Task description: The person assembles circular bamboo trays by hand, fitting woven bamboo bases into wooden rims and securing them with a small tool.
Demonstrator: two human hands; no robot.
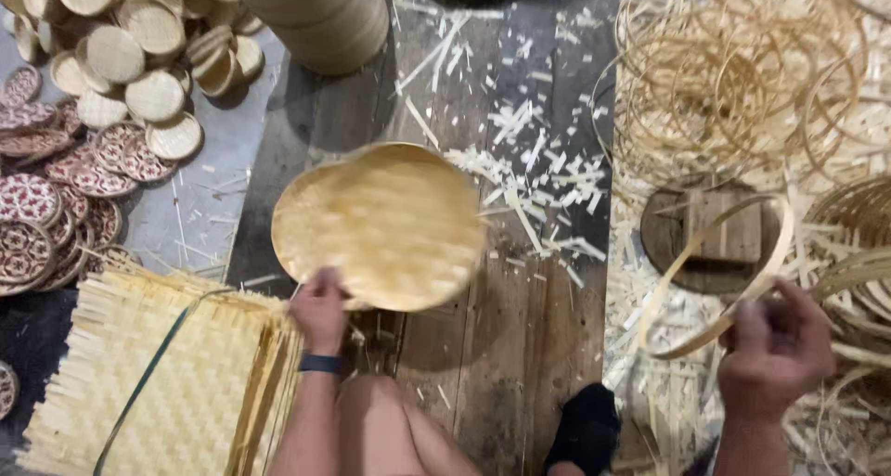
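My left hand (pixel 320 309) grips the near edge of a round woven bamboo disc (pixel 380 224), held flat above the dark wooden floor. A dark band sits on that wrist. My right hand (pixel 772 346) holds a thin bamboo strip bent into a ring (pixel 724 276), lifted over the scraps at the right. The two hands are apart, the disc at centre and the ring at the right.
Square woven bamboo mats (pixel 158 383) are stacked at the lower left. Small plain and red-patterned woven discs (pixel 83 142) lie piled at the left. A tangle of bamboo rings (pixel 733 77) fills the upper right. A stack of round frames (pixel 320 12) stands at the top. Cut splinters (pixel 529 170) litter the floor.
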